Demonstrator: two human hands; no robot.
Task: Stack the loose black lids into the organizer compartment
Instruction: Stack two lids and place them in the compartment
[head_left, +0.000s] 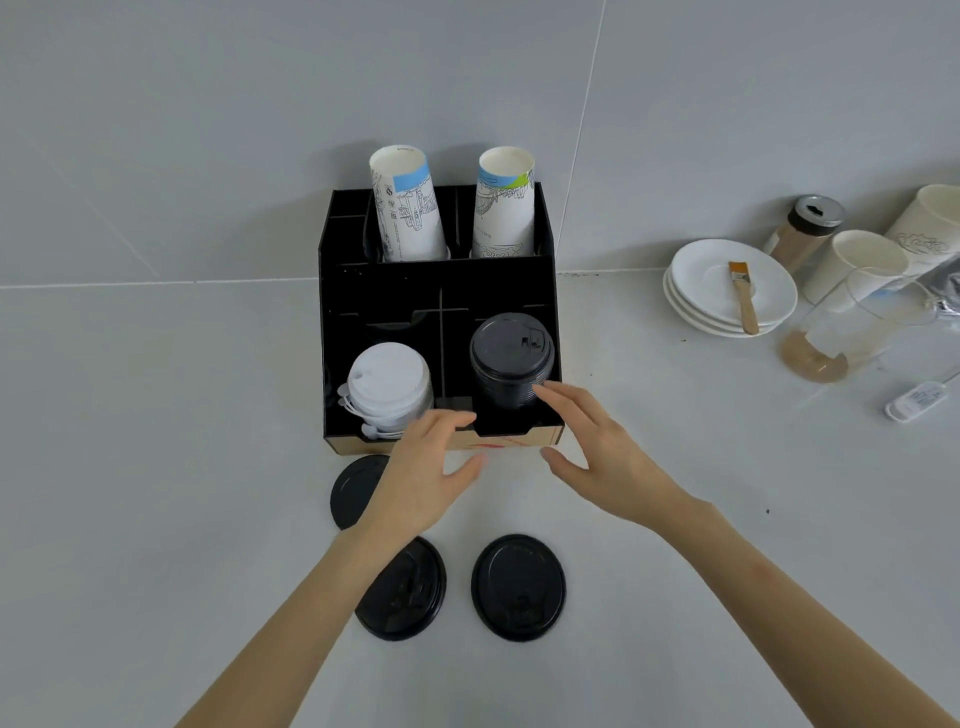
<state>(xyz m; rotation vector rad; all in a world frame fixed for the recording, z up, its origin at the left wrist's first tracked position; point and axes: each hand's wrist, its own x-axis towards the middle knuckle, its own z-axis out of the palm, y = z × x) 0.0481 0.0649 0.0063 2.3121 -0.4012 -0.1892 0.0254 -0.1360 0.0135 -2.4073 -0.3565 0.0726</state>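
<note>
Both hands hover open and empty at the organizer's (332, 332) front edge: the left hand (421, 467) spread beside the black lid stack (511, 364) in the front right compartment, the right hand (597, 452) with fingertips at that stack. Three loose black lids (518, 587) lie on the tabletop (156, 467) nearer the person.
</note>
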